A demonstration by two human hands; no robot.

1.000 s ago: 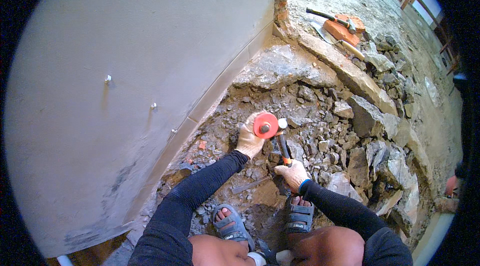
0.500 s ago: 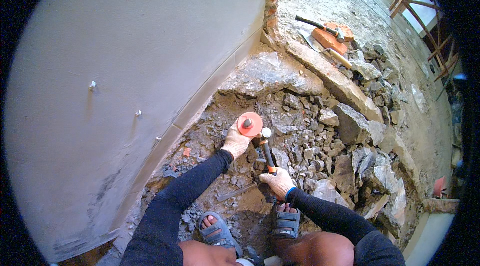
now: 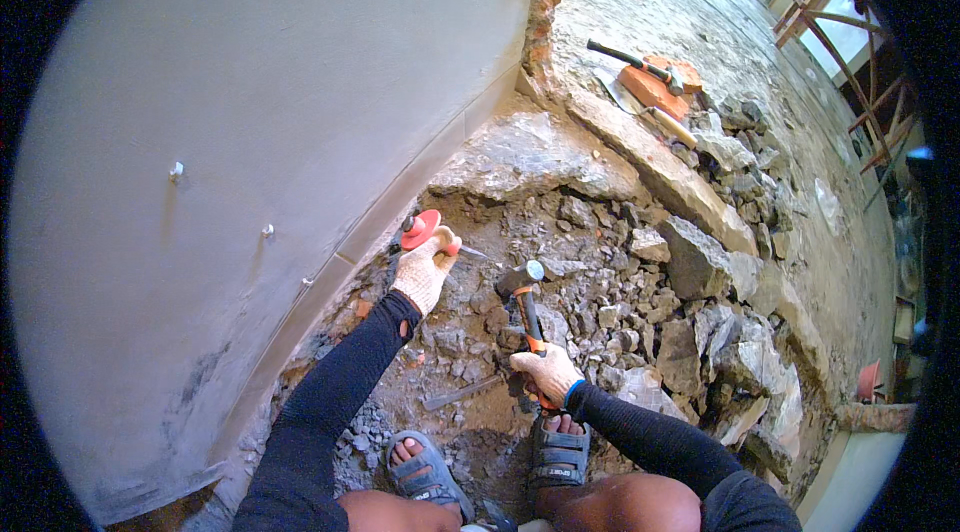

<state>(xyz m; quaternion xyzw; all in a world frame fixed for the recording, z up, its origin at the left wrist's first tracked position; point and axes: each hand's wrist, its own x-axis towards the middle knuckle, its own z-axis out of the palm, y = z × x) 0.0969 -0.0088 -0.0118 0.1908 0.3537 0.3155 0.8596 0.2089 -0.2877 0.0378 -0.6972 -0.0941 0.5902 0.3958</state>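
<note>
Rubble centre to four o'clock; grey wall eight to eleven; orange bricks near two. Left hand gripping red-guarded chisel, right hand gripping hammer.

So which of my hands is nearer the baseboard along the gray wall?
Left. Your left hand, holding the red-guarded chisel, is just right of the baseboard; your right hand, gripping the hammer, is farther to its right and lower in view.
</note>
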